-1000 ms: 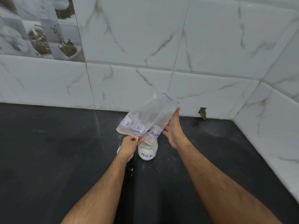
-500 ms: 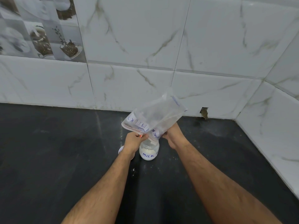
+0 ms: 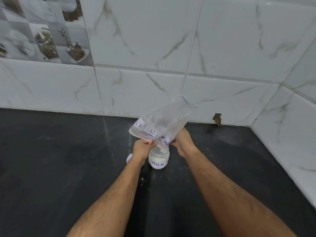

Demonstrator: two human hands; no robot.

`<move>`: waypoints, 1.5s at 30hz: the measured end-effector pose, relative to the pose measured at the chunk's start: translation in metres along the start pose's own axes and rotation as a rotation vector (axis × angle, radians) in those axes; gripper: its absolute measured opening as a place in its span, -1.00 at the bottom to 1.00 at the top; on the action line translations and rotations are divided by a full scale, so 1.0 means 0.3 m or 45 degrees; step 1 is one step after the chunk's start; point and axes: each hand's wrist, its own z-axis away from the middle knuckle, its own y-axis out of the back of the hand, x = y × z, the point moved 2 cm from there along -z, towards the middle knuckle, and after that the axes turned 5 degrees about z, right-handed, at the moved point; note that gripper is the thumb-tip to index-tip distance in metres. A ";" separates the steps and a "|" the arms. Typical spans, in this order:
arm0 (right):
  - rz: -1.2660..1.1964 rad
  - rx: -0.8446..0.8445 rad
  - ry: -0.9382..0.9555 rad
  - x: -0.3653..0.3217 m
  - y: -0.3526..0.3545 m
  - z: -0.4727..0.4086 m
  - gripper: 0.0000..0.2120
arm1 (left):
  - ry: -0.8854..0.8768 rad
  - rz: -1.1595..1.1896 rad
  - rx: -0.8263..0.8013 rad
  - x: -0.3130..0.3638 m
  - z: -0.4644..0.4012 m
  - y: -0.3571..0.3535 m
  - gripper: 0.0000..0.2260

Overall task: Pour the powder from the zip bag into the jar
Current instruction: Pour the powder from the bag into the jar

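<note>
Fingers of my left hand [image 3: 140, 150] pinch the zip bag [image 3: 162, 124] at its mouth edge, while my right hand [image 3: 183, 141] grips the same upended bag from the right. Its opening hangs just over the jar [image 3: 159, 159] of white powder, which stands on the dark counter [image 3: 51, 159] between both hands.

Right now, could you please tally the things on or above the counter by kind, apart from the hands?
Zip bags: 1, the zip bag, upended over the jar
Jars: 1, the jar, partly filled with white powder
Lids: 1, the lid, lying beside the jar, mostly hidden
Total: 3
</note>
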 end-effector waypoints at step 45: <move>1.358 0.447 0.688 -0.145 0.214 -0.034 -0.82 | -0.334 -0.358 -0.373 0.357 0.051 -0.050 -0.62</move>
